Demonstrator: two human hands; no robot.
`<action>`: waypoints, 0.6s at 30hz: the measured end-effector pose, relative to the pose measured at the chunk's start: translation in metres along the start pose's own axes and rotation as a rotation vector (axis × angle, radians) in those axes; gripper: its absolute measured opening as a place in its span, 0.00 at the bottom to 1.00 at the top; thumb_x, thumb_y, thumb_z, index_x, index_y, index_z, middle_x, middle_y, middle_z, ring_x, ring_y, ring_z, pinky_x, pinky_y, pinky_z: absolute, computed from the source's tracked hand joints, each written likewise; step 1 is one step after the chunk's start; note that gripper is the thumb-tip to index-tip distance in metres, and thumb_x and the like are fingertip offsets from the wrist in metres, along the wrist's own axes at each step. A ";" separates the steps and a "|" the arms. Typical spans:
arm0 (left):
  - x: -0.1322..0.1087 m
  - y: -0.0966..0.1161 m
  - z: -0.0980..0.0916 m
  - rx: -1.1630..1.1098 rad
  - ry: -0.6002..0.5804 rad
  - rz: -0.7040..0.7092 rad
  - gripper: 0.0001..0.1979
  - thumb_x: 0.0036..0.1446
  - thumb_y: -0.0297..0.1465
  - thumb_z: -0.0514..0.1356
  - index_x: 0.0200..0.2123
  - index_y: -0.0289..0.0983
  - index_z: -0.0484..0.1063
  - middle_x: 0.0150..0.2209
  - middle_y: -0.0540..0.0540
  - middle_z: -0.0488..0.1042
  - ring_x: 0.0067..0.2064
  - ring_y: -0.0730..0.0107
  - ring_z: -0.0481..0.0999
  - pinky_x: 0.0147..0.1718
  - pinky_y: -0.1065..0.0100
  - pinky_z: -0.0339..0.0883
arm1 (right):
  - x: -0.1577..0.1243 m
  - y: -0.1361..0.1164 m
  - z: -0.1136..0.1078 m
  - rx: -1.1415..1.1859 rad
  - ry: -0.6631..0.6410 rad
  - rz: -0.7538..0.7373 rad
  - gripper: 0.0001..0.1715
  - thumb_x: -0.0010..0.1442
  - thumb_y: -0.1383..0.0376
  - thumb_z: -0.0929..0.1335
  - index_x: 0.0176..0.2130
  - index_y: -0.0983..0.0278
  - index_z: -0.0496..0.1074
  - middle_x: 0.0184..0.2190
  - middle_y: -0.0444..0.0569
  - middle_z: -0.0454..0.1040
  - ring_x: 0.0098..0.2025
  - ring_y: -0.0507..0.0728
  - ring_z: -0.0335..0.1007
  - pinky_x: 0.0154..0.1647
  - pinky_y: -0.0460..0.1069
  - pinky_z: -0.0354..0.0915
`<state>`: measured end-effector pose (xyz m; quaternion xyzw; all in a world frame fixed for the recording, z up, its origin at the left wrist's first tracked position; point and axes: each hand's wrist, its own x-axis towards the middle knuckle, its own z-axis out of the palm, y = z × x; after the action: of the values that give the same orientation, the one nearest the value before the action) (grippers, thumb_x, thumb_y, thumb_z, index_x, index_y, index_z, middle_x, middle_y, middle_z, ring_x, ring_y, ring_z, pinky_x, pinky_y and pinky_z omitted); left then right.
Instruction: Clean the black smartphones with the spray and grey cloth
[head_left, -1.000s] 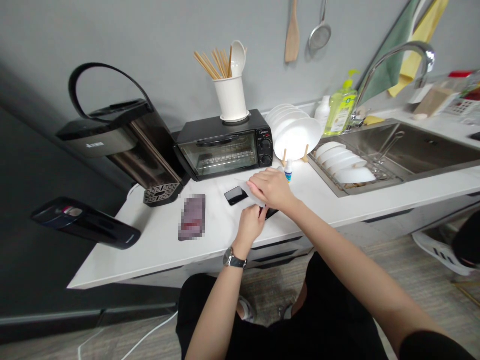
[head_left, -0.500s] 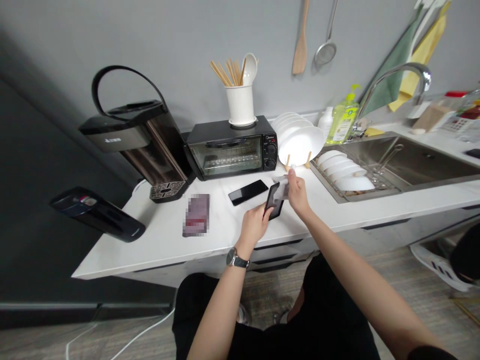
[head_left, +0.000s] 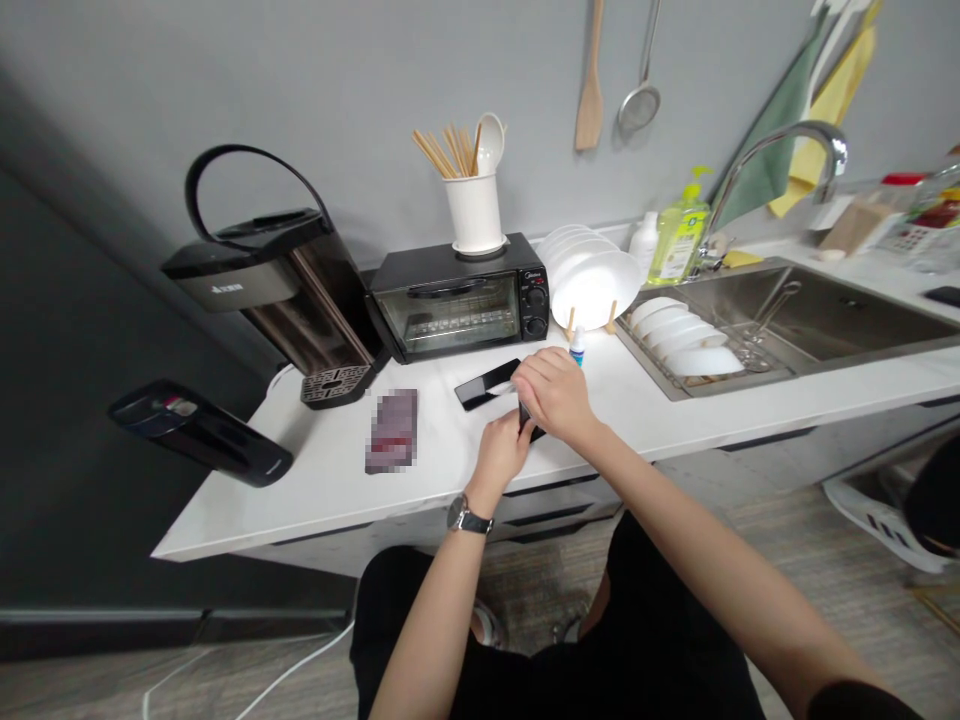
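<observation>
My left hand, wearing a watch at the wrist, is closed round a black smartphone, held above the counter near its front edge. Across the phone's upper part lies my right hand, which hides most of it. A thin whitish sheet, a wipe or film I cannot tell apart, pokes out left of the right fingers. Behind my hands a second black smartphone rests flat on the counter. Just past my right hand stands a small white bottle with a blue label.
A blurred-out dark flat item lies to the left. Behind stand a water dispenser, a toaster oven and plates in a rack. A black bottle-shaped appliance is at far left; the sink with bowls is right.
My right hand has moved left and down over the phone with the whitish sheet, covering the screen. The small bottle now shows more fully behind it. The view has shifted slightly.
</observation>
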<state>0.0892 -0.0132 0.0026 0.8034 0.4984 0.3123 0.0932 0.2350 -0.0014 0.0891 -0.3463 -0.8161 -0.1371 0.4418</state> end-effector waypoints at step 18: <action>-0.007 -0.004 -0.019 -0.282 0.244 -0.206 0.06 0.61 0.37 0.68 0.37 0.41 0.77 0.36 0.50 0.83 0.38 0.66 0.81 0.39 0.70 0.69 | -0.103 0.072 0.004 0.502 -0.113 0.665 0.29 0.71 0.42 0.59 0.28 0.58 0.61 0.20 0.39 0.61 0.24 0.54 0.58 0.30 0.49 0.56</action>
<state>0.0734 -0.0200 0.0130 0.6833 0.5369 0.4627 0.1751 0.3197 0.0072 -0.0029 -0.4794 -0.6911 0.2352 0.4870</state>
